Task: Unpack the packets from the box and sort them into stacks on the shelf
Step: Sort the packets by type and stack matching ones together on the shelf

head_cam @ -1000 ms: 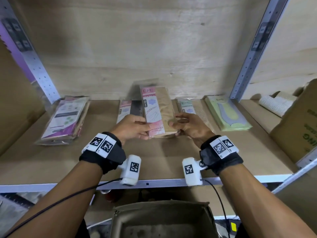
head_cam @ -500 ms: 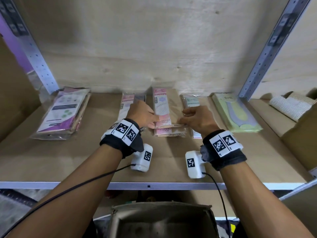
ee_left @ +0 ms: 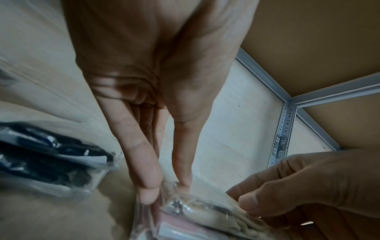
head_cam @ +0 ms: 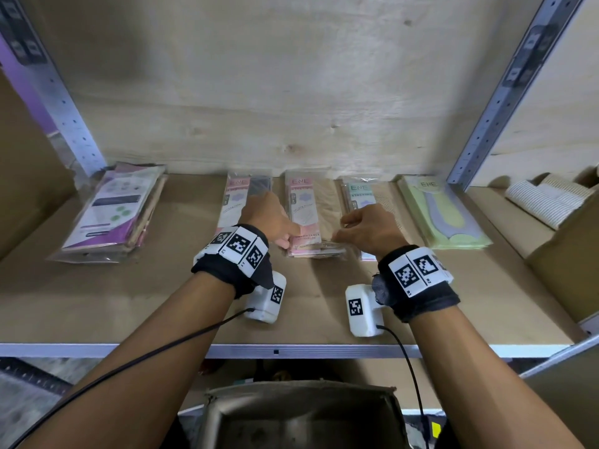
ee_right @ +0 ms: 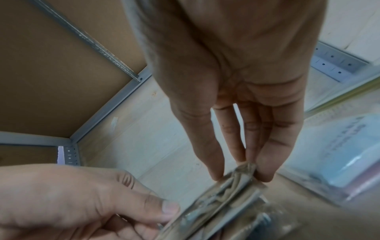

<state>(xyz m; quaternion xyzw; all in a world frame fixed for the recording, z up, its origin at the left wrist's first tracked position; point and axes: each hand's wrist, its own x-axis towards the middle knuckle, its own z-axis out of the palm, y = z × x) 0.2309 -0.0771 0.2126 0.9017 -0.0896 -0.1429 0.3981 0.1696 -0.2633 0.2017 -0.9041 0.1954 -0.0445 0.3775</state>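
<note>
**Inspector:** Plywood backs the shelf (head_cam: 162, 306), and five stacks of packets lie along its rear. Subject is the pink-and-beige stack (head_cam: 311, 218), middle of the row, between a pink-and-dark stack (head_cam: 233, 202) and a teal stack (head_cam: 359, 192).

**Assessor:** State of the hands?

**Inspector:** Left hand (head_cam: 270, 218) pinches the near-left corner of the top packet, thumb against straight fingers (ee_left: 148, 183). Right hand (head_cam: 369, 228) pinches the near-right corner the same way, on crinkled film (ee_right: 244, 172). Neither wraps round the packet.

**Assessor:** Handling?

**Inspector:** Judged light and thin: a card insert stiffens the left side, soft folded hosiery fills the right. The clear sleeve looks slick, so packets likely slide on one another. Corner pinches suit nudging and squaring; lifting is better done across the card edge, where the packet will not sag.

**Assessor:** Box?

**Inspector:** An open box (head_cam: 301, 416) sits below the shelf edge. Contents cannot be made out.
</note>
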